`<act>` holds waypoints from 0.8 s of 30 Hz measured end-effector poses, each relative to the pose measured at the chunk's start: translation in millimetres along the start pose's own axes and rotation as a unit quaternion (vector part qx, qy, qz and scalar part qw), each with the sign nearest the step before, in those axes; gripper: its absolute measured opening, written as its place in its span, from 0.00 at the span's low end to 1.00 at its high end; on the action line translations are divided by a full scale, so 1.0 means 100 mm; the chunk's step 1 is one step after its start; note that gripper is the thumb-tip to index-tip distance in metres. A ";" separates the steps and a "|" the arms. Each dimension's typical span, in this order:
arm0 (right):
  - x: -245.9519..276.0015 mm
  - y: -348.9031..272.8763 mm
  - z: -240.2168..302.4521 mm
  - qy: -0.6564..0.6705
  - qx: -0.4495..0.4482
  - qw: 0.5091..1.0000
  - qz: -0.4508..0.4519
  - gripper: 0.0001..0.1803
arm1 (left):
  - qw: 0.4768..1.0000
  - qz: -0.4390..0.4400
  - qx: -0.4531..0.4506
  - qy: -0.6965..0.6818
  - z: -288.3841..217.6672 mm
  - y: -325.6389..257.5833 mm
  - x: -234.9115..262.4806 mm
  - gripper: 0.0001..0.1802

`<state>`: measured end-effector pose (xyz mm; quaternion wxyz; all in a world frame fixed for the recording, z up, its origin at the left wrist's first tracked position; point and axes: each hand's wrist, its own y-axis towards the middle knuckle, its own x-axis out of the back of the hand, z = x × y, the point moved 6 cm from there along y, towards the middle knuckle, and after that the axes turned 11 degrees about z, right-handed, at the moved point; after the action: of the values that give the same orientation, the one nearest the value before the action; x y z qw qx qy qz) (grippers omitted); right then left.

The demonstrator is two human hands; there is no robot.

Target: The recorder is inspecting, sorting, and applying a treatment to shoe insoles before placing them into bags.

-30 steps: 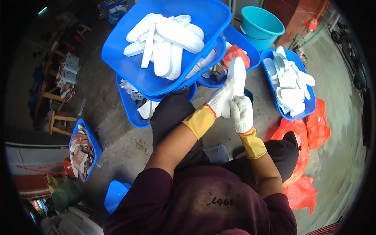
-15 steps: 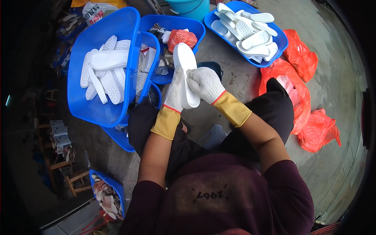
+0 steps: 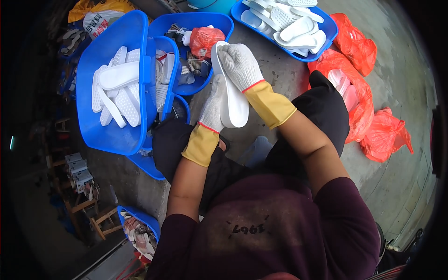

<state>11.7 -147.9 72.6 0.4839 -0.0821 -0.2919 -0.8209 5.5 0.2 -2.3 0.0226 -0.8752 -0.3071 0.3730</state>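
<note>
A white shoe sole (image 3: 234, 105) is held up in front of me, its long side pointing away. My left hand (image 3: 213, 106), in a white knit glove with a yellow cuff, grips the sole's left edge, with its fingers hidden underneath. My right hand (image 3: 240, 66), gloved the same way, is closed at the sole's far end, its curled fingers pressed on the top face. Whether it pinches anything small there cannot be made out. Left of my hands, a tilted blue tub (image 3: 112, 142) holds several white soles (image 3: 119, 75).
Another blue basin (image 3: 275, 39) of white soles stands far right. Red plastic bags (image 3: 385, 135) lie on the right floor, one with pink soles (image 3: 346, 91). Behind the tub sits a blue bin (image 3: 205, 21) with a red bag and scraps. A smaller blue bin (image 3: 140, 212) stands lower left.
My right hand has slid from the middle of the sole to its far end. The left hand keeps its grip. The whole view has shifted slightly.
</note>
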 end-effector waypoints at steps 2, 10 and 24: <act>0.03 0.13 -0.12 0.007 0.007 1.000 0.006 0.12 | 0.999 -0.009 0.029 0.019 -0.02 -0.07 -0.19 0.36; -0.54 -0.67 0.51 0.008 0.035 0.968 0.248 0.11 | 0.990 0.090 -0.083 -0.070 -0.37 0.05 0.32 0.51; -0.06 -0.11 -0.40 -0.205 -0.027 0.963 0.174 0.19 | 0.984 0.119 0.111 -0.076 0.01 -0.24 -0.01 0.55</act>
<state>11.7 -161.7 32.8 0.5471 -0.3110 -0.3440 -0.6968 -8.7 18.5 3.9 0.0512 -0.8666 -0.1584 0.4705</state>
